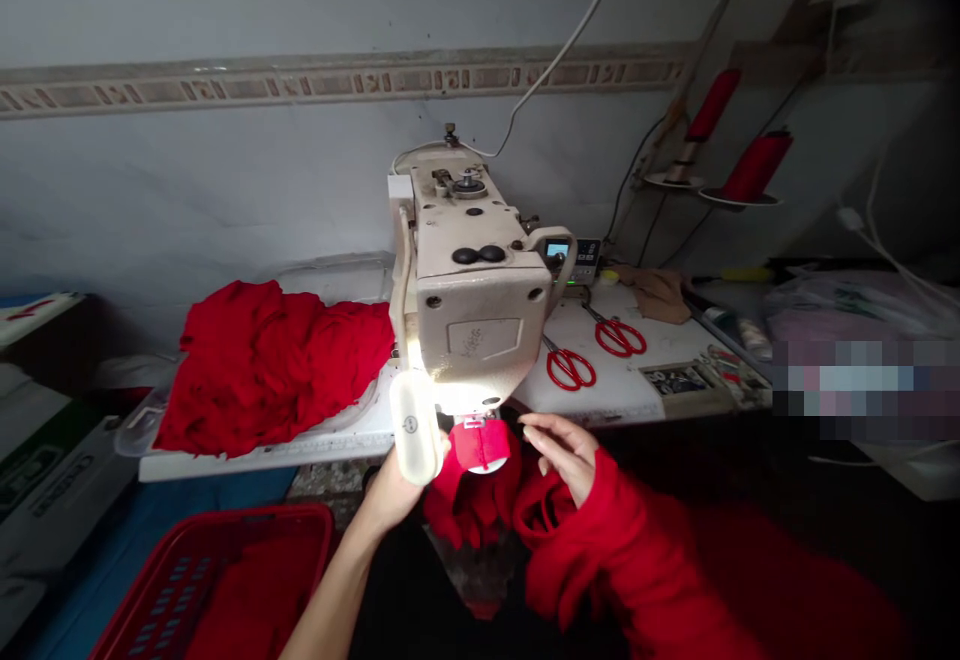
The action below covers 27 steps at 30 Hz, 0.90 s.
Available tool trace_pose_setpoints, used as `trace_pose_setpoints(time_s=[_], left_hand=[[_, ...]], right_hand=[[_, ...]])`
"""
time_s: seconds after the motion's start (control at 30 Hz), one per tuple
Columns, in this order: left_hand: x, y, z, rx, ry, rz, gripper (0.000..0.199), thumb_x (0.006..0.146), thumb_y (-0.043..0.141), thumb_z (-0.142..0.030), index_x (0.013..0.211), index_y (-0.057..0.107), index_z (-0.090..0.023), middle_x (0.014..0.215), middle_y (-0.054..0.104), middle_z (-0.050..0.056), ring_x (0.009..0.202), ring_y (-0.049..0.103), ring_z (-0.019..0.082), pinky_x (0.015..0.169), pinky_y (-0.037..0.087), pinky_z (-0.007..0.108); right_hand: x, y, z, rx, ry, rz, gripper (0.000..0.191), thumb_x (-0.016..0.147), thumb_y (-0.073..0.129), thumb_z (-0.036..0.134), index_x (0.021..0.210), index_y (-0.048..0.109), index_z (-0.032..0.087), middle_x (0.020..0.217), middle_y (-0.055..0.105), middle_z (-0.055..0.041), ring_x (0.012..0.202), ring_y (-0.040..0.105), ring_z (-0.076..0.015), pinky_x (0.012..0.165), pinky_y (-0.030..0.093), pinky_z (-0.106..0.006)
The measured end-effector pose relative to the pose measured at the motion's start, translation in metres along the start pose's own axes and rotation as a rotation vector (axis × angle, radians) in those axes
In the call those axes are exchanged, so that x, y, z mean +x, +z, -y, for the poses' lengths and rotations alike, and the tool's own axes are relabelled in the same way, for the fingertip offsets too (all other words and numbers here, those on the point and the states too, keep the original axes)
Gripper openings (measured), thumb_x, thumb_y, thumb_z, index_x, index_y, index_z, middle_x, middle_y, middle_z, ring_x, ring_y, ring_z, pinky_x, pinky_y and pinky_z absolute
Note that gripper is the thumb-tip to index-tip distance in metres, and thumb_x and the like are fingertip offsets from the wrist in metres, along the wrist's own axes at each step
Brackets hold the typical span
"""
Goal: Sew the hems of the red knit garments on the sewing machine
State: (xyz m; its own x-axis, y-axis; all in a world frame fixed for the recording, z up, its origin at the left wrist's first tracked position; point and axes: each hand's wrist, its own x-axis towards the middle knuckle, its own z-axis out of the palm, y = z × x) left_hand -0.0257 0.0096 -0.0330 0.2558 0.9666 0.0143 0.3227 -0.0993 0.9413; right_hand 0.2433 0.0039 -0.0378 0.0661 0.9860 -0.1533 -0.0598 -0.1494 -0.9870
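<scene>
A beige industrial sewing machine head [472,280] stands over the table, its lamp lit. A red knit piece [480,445] lies under the presser foot area, with more red cloth [469,505] hanging below it. My left hand [391,497] is next to that cloth, its fingers hidden behind the white oval lamp [414,427]. My right hand [562,452] comes out of a bunched red sleeve [622,550], fingers apart and curved, close to the cloth with nothing visibly held. The needle is hidden.
A large pile of red fabric [270,370] lies on a clear tray left of the machine. Two red-handled scissors [570,370] rest on the white table at right. Red thread cones [756,168] stand on a stand behind. A red plastic basket [217,580] sits low at left.
</scene>
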Motion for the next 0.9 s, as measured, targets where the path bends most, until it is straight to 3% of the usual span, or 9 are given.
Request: trace_pose_setpoints(time_s=[0.1, 0.17, 0.3, 0.47, 0.57, 0.63, 0.73, 0.8, 0.9], left_hand=[[-0.013, -0.018, 0.007, -0.036, -0.098, 0.044, 0.027, 0.089, 0.069, -0.041, 0.083, 0.071, -0.015, 0.076, 0.070, 0.004, 0.074, 0.064, 0.020, 0.075, 0.055, 0.031], [-0.018, -0.030, 0.013, -0.062, -0.115, -0.016, 0.025, 0.086, 0.073, -0.039, 0.080, 0.071, -0.015, 0.076, 0.070, 0.003, 0.072, 0.063, 0.019, 0.073, 0.054, 0.029], [-0.021, -0.042, 0.021, -0.121, -0.097, -0.145, 0.027, 0.085, 0.075, -0.042, 0.083, 0.073, -0.015, 0.078, 0.073, 0.004, 0.074, 0.065, 0.020, 0.071, 0.054, 0.028], [-0.029, -0.014, 0.006, -0.222, -0.131, -0.245, 0.032, 0.084, 0.078, -0.047, 0.082, 0.070, -0.015, 0.071, 0.070, 0.002, 0.065, 0.064, 0.017, 0.066, 0.054, 0.027], [-0.042, 0.009, -0.004, -0.295, -0.187, -0.113, 0.036, 0.088, 0.073, -0.050, 0.079, 0.068, -0.016, 0.062, 0.065, 0.000, 0.053, 0.059, 0.015, 0.055, 0.050, 0.025], [-0.051, 0.018, -0.008, -0.291, -0.144, 0.049, 0.033, 0.090, 0.072, -0.046, 0.079, 0.071, -0.015, 0.066, 0.067, 0.002, 0.058, 0.060, 0.015, 0.057, 0.049, 0.025], [-0.059, 0.021, -0.013, -0.264, 0.004, 0.216, 0.024, 0.089, 0.076, -0.036, 0.078, 0.077, -0.015, 0.078, 0.073, 0.007, 0.073, 0.065, 0.018, 0.070, 0.050, 0.027], [-0.058, 0.021, -0.020, -0.249, 0.054, 0.191, 0.023, 0.089, 0.077, -0.033, 0.075, 0.076, -0.015, 0.079, 0.072, 0.007, 0.073, 0.064, 0.018, 0.070, 0.049, 0.027], [-0.052, 0.027, -0.034, -0.163, 0.078, 0.133, 0.018, 0.090, 0.075, -0.033, 0.084, 0.075, -0.016, 0.086, 0.072, 0.006, 0.076, 0.063, 0.018, 0.068, 0.047, 0.026]], right_hand=[[-0.016, 0.000, -0.003, -0.001, 0.065, 0.081, 0.048, 0.079, 0.076, 0.062, 0.088, 0.073, 0.015, 0.065, 0.068, -0.0024, 0.040, 0.048, -0.0078, 0.038, 0.033, -0.022], [-0.027, 0.004, -0.004, -0.026, 0.129, 0.168, 0.051, 0.076, 0.077, 0.065, 0.077, 0.070, 0.014, 0.057, 0.064, -0.0016, 0.037, 0.048, -0.0084, 0.035, 0.030, -0.021], [-0.039, 0.025, -0.011, -0.070, 0.202, 0.276, 0.052, 0.071, 0.080, 0.065, 0.078, 0.071, 0.014, 0.058, 0.067, -0.0028, 0.040, 0.055, -0.0108, 0.035, 0.034, -0.020], [-0.044, 0.049, -0.020, -0.064, 0.053, 0.301, 0.050, 0.069, 0.086, 0.058, 0.094, 0.080, 0.015, 0.080, 0.077, -0.0112, 0.064, 0.069, -0.0190, 0.044, 0.044, -0.023], [-0.048, 0.049, -0.010, -0.024, -0.015, 0.329, 0.052, 0.068, 0.088, 0.055, 0.106, 0.080, 0.019, 0.097, 0.079, -0.0122, 0.073, 0.071, -0.0215, 0.050, 0.049, -0.026], [-0.052, 0.042, 0.002, -0.012, -0.005, 0.338, 0.041, 0.077, 0.082, 0.056, 0.091, 0.080, 0.018, 0.082, 0.077, -0.0093, 0.063, 0.067, -0.0183, 0.053, 0.050, -0.027], [-0.059, 0.028, 0.013, -0.029, 0.118, 0.440, 0.044, 0.086, 0.071, 0.059, 0.071, 0.071, 0.017, 0.057, 0.065, -0.0025, 0.048, 0.059, -0.0141, 0.047, 0.044, -0.025], [-0.062, 0.020, 0.013, -0.075, 0.199, 0.523, 0.043, 0.086, 0.070, 0.058, 0.071, 0.067, 0.017, 0.050, 0.058, 0.0017, 0.041, 0.051, -0.0112, 0.040, 0.033, -0.021], [-0.066, 0.013, 0.007, -0.218, 0.186, 0.585, 0.036, 0.079, 0.078, 0.048, 0.067, 0.068, 0.017, 0.047, 0.050, 0.0055, 0.041, 0.039, -0.0069, 0.040, 0.023, -0.020]])
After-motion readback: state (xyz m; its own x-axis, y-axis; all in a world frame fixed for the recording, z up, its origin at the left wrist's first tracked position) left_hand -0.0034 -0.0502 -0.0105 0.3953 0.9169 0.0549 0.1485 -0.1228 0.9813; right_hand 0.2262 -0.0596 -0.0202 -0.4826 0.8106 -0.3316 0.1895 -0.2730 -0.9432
